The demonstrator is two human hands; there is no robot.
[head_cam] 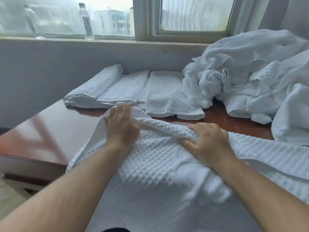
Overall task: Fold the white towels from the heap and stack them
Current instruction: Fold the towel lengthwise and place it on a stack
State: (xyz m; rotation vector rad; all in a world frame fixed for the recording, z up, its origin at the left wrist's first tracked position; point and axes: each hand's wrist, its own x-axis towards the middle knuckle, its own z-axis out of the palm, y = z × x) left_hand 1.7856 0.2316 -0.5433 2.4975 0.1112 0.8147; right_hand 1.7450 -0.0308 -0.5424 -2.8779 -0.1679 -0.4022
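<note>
Soft, cool daylight comes through the window (194,14), its left pane washed out and hazy, throwing pale glare on the table (50,128) below it, while the waffle towel (158,173) farthest from it blurs and frame edges bow.

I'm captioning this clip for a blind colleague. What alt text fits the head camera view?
A left hand and a right hand grip the raised fold of a white waffle towel draped over the near edge of a reddish table. Behind lie folded towels side by side, an unfolded heap at right, and a bottle on the windowsill.
</note>
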